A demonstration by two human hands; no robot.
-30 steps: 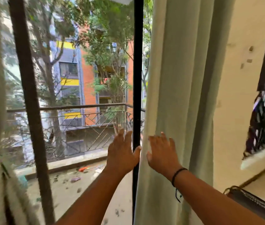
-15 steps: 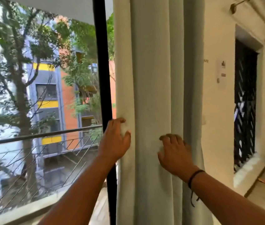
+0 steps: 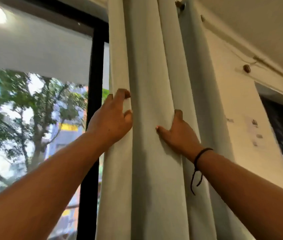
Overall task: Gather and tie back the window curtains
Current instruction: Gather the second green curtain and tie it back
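A pale grey-green curtain (image 3: 147, 70) hangs in long folds down the middle of the head view, right of the black window frame (image 3: 92, 94). My left hand (image 3: 112, 118) curls around the curtain's left edge, fingertips hooked over the outer fold. My right hand (image 3: 178, 130) presses into a fold further right, its fingers tucked behind the cloth and the thumb pointing left. A dark cord bracelet (image 3: 198, 156) sits on my right wrist. Between the two hands lies a broad fold of fabric.
The curtain rod end (image 3: 180, 6) shows at the top by the cream wall (image 3: 232, 94). A dark barred opening (image 3: 282, 132) is set in the wall at the right. Trees and a building show through the glass on the left.
Both hands have moved up the curtain and now grip its folds. The view has tilted upward, so the balcony railing is out of sight and the ceiling shows.
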